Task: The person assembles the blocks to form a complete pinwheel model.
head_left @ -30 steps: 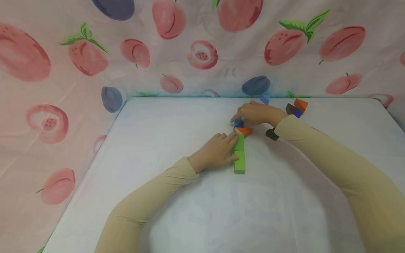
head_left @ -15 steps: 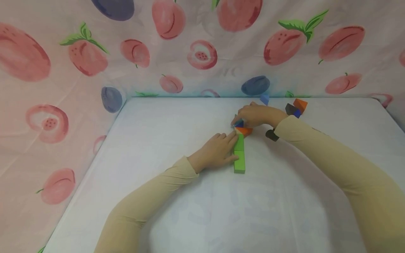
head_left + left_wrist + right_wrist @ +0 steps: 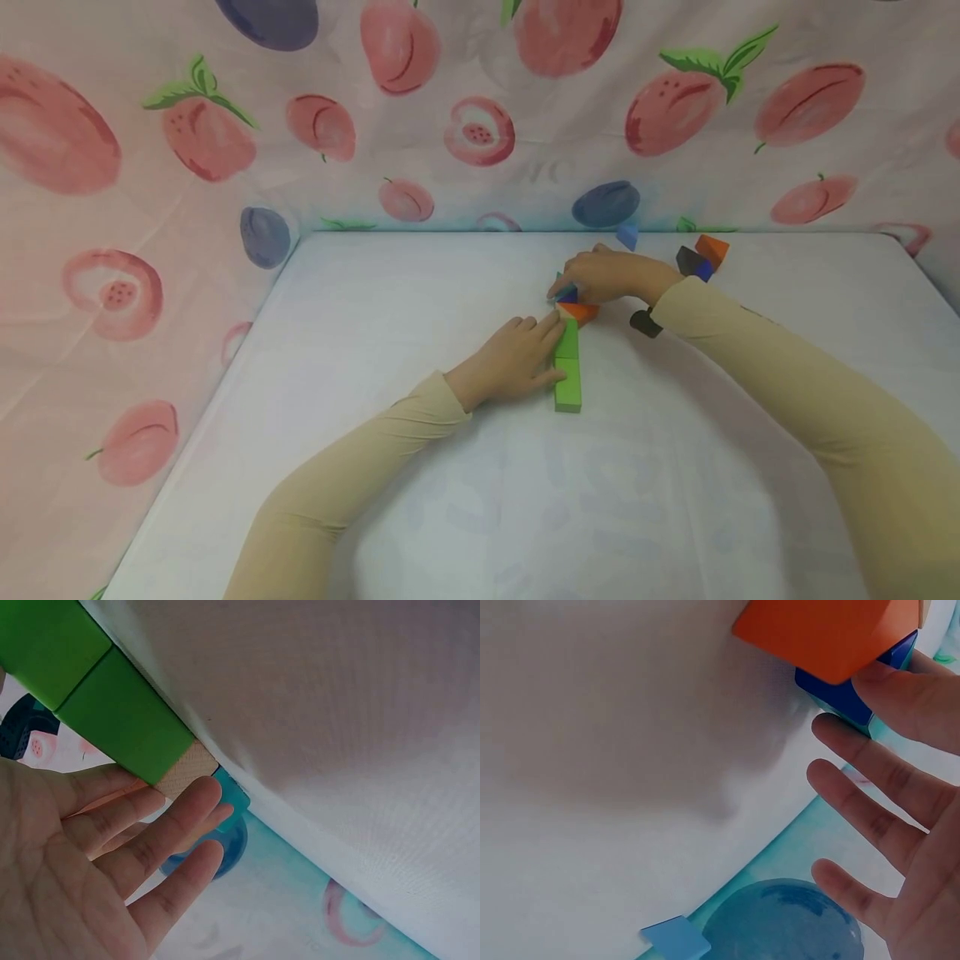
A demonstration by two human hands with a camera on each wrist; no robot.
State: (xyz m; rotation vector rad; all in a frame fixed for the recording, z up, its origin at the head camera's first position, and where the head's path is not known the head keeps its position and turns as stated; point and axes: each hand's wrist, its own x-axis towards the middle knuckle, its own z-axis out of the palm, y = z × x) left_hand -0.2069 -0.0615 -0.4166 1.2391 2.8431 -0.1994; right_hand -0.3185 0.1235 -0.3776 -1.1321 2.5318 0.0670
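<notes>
Two green blocks lie end to end in a line pointing away from me. My left hand rests along their left side, fingers extended, fingertips by the bare-wood face of an orange block. That orange block sits at the far end of the green ones. Just beyond it is a dark blue block with a teal block against it. My right hand pinches the blue and teal pieces between thumb and index finger, its other fingers spread. The hand partly covers them in the head view.
A light blue block stands near the table's back edge. To the right are a second orange block, a dark block and a small blue block. Another dark block lies below my right wrist. Fruit-print cloth rises behind the table.
My right hand has drawn the blue and teal blocks slightly, and its index finger has shifted a little toward me. My left hand and the green blocks have stayed put.
</notes>
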